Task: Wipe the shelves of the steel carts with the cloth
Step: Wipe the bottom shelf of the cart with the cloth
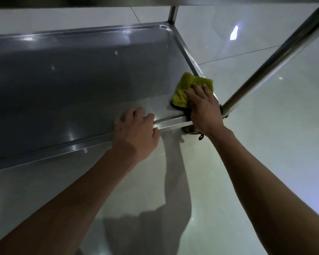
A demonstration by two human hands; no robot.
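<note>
Two bare forearms reached into the head view from the bottom corners, each narrowing toward the wrist. No sleeve, cuff, glove, watch, band or ring showed on either arm anywhere within the picture; both were uncovered from the lower edge up to the fingertips. The left hand [136, 133] showed its back, with the knuckles standing out as a ridged row and a small dark mark near the middle of the back. The right hand [203, 109] likewise showed its back, with tendon lines faintly raised toward the knuckles. The nails were short where visible. In the dim light, finer detail could not be told.
</note>
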